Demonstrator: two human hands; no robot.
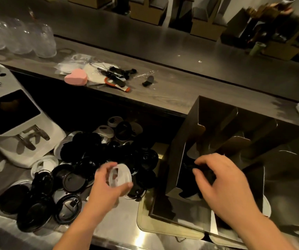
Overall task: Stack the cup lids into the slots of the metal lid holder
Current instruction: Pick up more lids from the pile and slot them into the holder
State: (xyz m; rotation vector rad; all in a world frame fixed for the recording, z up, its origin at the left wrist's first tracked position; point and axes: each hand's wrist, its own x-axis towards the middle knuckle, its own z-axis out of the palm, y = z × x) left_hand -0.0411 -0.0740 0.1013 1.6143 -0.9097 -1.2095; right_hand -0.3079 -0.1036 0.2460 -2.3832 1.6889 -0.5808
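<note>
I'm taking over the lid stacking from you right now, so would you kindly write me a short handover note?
Left hand: holds a white lid, raised beside the metal lid holder.
Right hand: fingers curled round what looks like a black lid at the holder's near-left slot.
Done: dark lids seem to sit in that slot. The other slots are too dim to judge.
Left: a pile of loose lids, mostly black with some white, lies on the counter to the holder's left, not yet slotted.
</note>
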